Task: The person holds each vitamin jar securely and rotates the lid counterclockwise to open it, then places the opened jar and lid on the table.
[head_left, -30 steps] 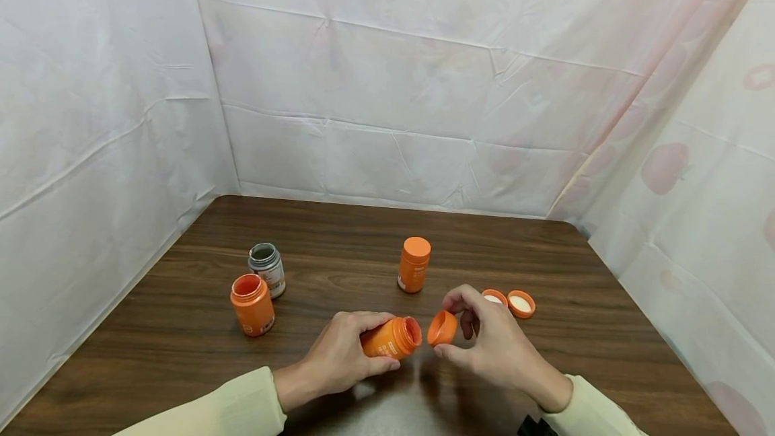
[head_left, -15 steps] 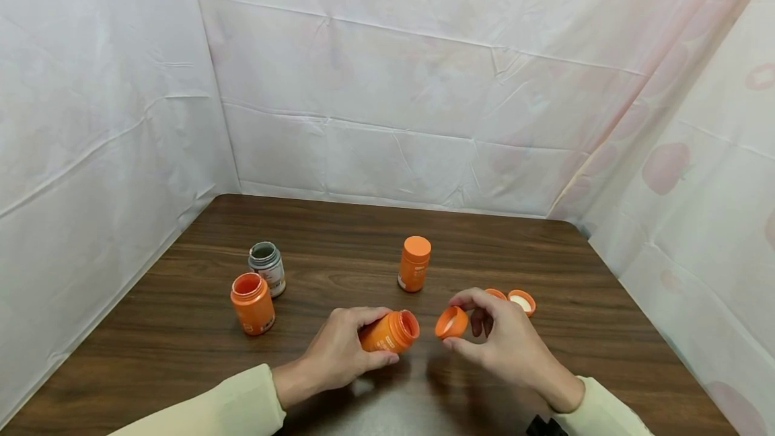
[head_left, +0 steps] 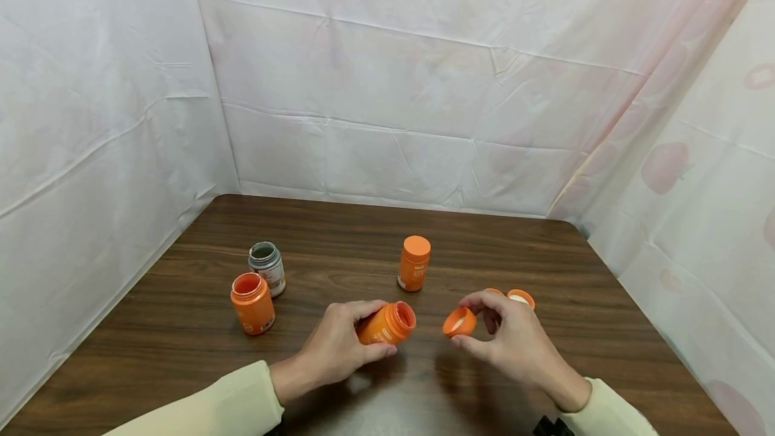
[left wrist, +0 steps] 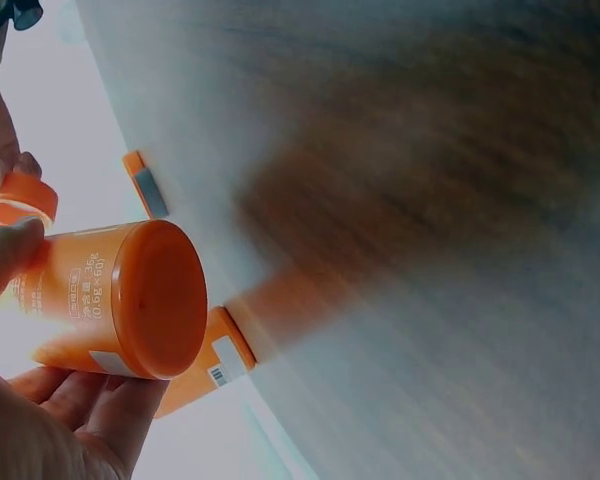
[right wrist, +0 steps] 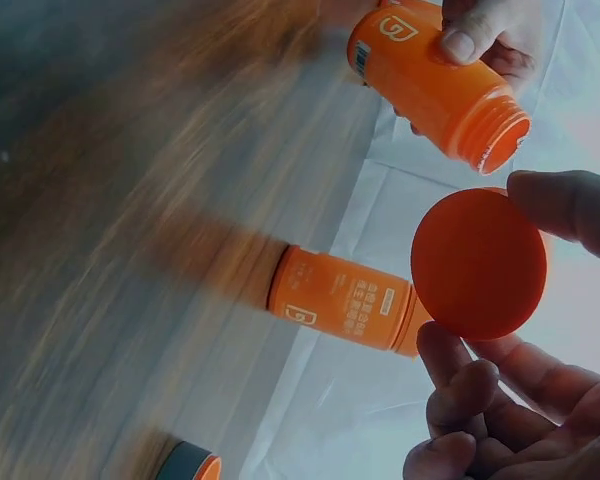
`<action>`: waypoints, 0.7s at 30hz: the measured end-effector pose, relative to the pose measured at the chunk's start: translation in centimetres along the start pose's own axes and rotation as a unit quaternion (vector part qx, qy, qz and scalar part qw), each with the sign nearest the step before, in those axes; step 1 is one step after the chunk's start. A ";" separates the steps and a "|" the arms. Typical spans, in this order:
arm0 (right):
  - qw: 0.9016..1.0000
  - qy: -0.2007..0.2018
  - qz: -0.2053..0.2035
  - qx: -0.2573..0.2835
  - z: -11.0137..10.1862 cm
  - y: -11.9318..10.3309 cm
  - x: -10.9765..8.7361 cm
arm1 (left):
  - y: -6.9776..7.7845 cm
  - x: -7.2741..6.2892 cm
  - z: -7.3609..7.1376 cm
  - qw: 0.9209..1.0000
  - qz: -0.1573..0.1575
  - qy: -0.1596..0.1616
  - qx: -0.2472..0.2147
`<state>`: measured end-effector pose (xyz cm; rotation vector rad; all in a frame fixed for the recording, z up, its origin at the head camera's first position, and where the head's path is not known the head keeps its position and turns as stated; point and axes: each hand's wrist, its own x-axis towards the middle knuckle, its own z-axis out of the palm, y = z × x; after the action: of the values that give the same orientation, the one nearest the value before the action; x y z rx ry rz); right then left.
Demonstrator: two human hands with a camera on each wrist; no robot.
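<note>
My left hand (head_left: 340,345) grips an uncapped orange bottle (head_left: 385,325), its threaded mouth tilted up and to the right. Fingers and thumb wrap the bottle's sides; the left wrist view shows its round base (left wrist: 164,300) and printed label. Between thumb and fingertips, my right hand (head_left: 511,338) pinches an orange screw cap (head_left: 459,321), its hollow side turned toward the bottle. The cap's flat top (right wrist: 480,264) faces the right wrist camera. A gap separates cap and bottle mouth, and both are held above the table.
A capped orange bottle (head_left: 414,264) stands behind the hands. At left are an open orange bottle (head_left: 253,308) and an open grey one (head_left: 268,272). Two orange caps lie hollow side up behind my right hand, the farther cap (head_left: 524,299) partly covered. Pale sheeting (head_left: 387,86) walls the dark wooden table (head_left: 181,355).
My right hand has drawn the cap away from the bottle mouth, to the right, and turned its hollow side upward. My left hand has shifted slightly left and up with the bottle.
</note>
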<state>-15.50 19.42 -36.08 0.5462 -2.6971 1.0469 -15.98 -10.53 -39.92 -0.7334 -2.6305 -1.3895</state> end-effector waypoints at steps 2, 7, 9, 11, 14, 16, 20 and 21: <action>1.000 -0.001 0.004 0.001 -0.1 0.1 -0.1 | 0.0 0.0 -0.1 1.000 -0.003 0.003 -0.003; 1.000 -0.007 0.016 0.004 -0.3 0.6 -0.2 | -0.1 0.1 -0.2 1.000 -0.012 0.010 -0.020; 1.000 -0.005 0.021 0.002 -0.3 0.8 -0.3 | -0.1 0.2 -0.3 0.999 -0.014 0.015 -0.028; 1.000 -0.003 0.022 -0.002 -0.4 1.0 -0.4 | -0.1 0.2 -0.3 0.999 -0.016 0.022 -0.034; 1.000 -0.001 0.022 -0.004 -0.4 1.3 -0.5 | -0.2 0.3 -0.3 0.999 -0.017 0.037 -0.036; 1.000 0.000 0.027 -0.006 -0.5 1.5 -0.6 | -0.2 0.4 -0.3 0.998 -0.017 0.049 -0.036; 0.999 0.004 0.049 0.001 -0.8 1.8 -0.7 | -0.3 0.6 -0.4 0.996 -0.018 0.080 -0.020; 0.999 0.006 0.053 0.002 -0.9 1.8 -0.8 | -0.4 0.7 -0.5 0.996 -0.019 0.088 -0.017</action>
<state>-15.51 21.49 -36.76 0.4012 -2.7401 1.0773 -16.79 -10.81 -39.74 -0.5390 -2.5045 -1.4405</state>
